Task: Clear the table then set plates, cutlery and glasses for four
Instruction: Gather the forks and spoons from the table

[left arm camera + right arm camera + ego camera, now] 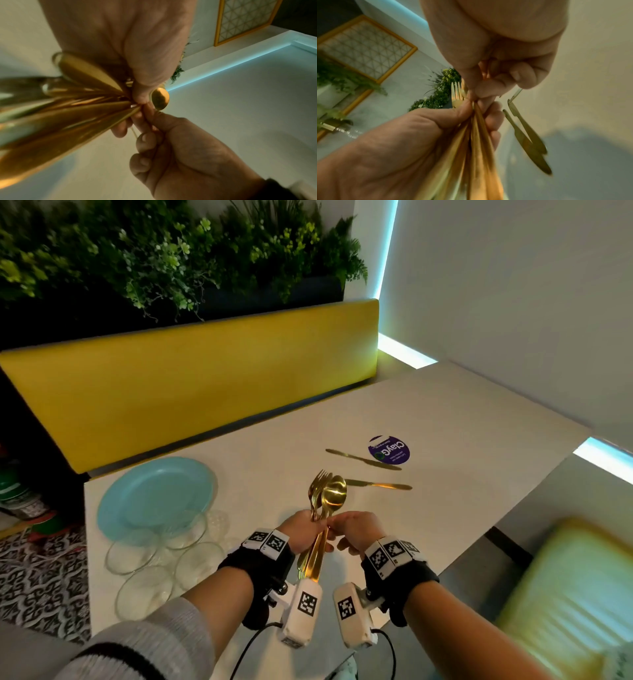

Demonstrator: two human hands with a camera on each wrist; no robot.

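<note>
My left hand (313, 529) grips a bundle of gold cutlery (325, 501), forks and spoons, heads pointing away from me above the white table (274, 440). My right hand (337, 525) meets it from the right, thumb and forefinger pinching one piece in the bundle just below the spoon bowl (160, 98). Which piece it is cannot be told. The fanned handles (68, 115) fill the left wrist view; fork tines (457, 94) show in the right wrist view. Two gold knives (363, 459) (380, 485) lie on the table beyond the hands. A stack of light-blue plates (154, 494) sits at the left, with several clear glasses (147, 590) in front of it.
A round purple sticker (388, 450) lies on the table by the far knife. A yellow bench back (205, 378) runs along the far side under a wall of plants (171, 251). A white wall (513, 302) closes the right end. A yellow seat (565, 594) is at my near right.
</note>
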